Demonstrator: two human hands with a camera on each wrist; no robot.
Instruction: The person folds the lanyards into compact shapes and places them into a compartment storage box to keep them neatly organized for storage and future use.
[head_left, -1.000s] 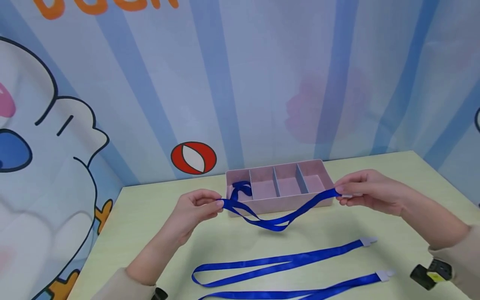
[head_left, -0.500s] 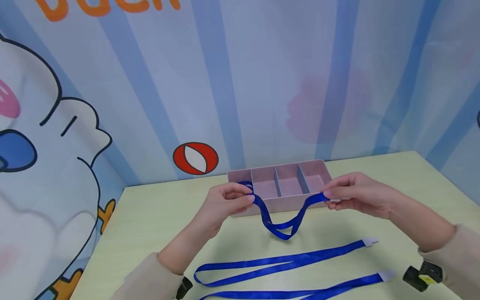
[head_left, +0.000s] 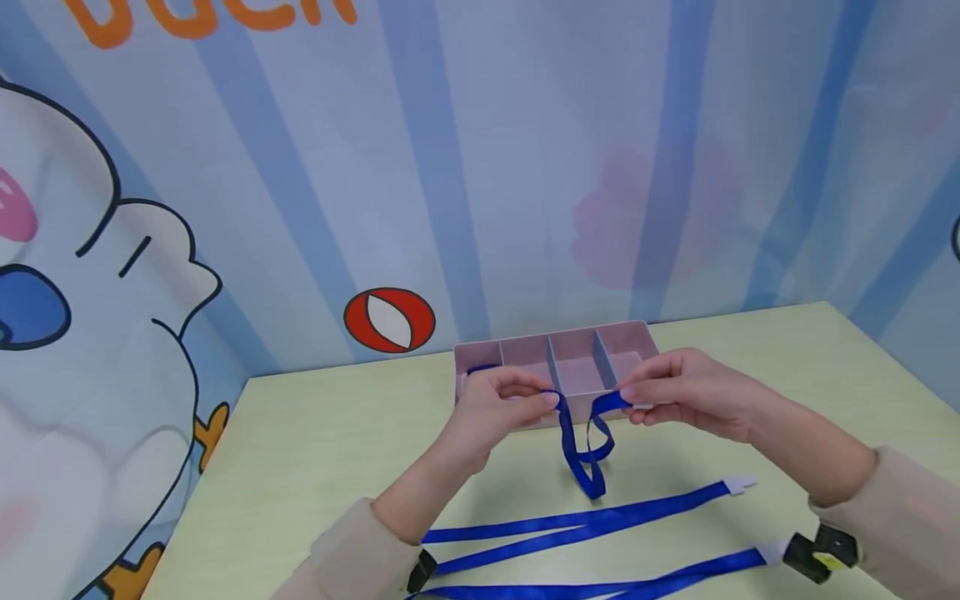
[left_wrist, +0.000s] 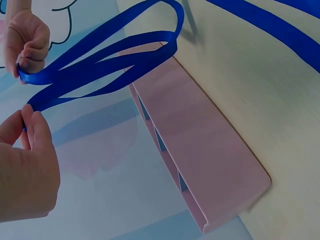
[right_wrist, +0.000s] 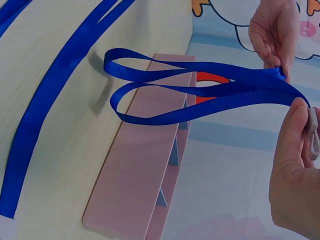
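A blue ribbon lanyard (head_left: 588, 479) hangs in a drooping fold between my two hands, above the table. My left hand (head_left: 495, 417) pinches its looped end between thumb and fingertips. At the other end, my right hand (head_left: 693, 396) pinches the ribbon close to its white plastic clip (right_wrist: 313, 132). Right behind the hands is a pink box (left_wrist: 200, 135) with several compartments. Its leftmost compartment holds another blue lanyard (head_left: 481, 368), mostly hidden by my left hand.
Two more blue lanyards lie stretched out on the pale table, one farther (head_left: 622, 515) and one nearer (head_left: 682, 577), clips to the right. The table (head_left: 322, 442) meets a printed blue backdrop (head_left: 517, 167) behind the box.
My left hand has moved right, toward my right hand, which has shifted slightly left. The lanyard between them has gone from stretched to a deep, folded droop.
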